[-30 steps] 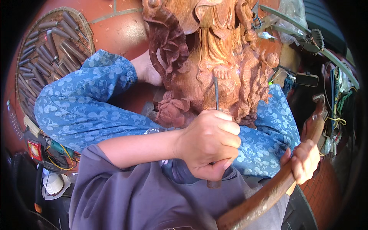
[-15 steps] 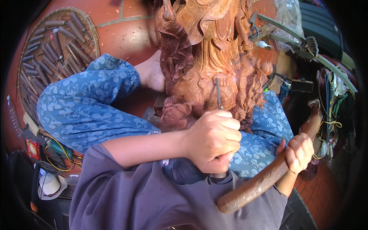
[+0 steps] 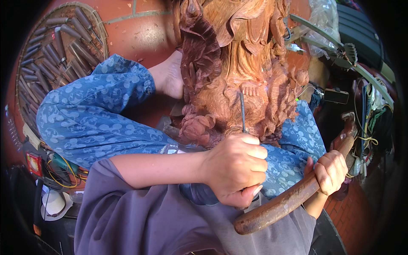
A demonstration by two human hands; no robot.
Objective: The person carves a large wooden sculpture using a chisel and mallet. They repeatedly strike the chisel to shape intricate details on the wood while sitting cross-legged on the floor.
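A large carved reddish-brown wooden statue (image 3: 242, 59) stands before me, with small carved toes (image 3: 250, 90) near the bottom of its robe. My left hand (image 3: 236, 170) is closed in a fist round the handle of a chisel (image 3: 242, 111); most of that handle is hidden in the fist. The chisel's thin dark blade points up and away from me, its tip at the wood just beside the toes. At the right, my right hand (image 3: 330, 172) grips a thick, curved wooden club (image 3: 276, 208) around its middle. The club's blunt end lies below my left fist, apart from the chisel.
A round woven tray (image 3: 104, 32) of many wooden-handled tools sits at the left. Cables, a red packet (image 3: 34, 163) and a white hat (image 3: 55, 204) lie lower left. On the right are a metal frame (image 3: 318, 32), a phone (image 3: 335, 96) and hanging cords. My crossed legs flank the statue.
The view has shifted slightly, so the statue sits a little further right. My left fist and the chisel have come slightly nearer me. The club's blunt end has moved slightly left.
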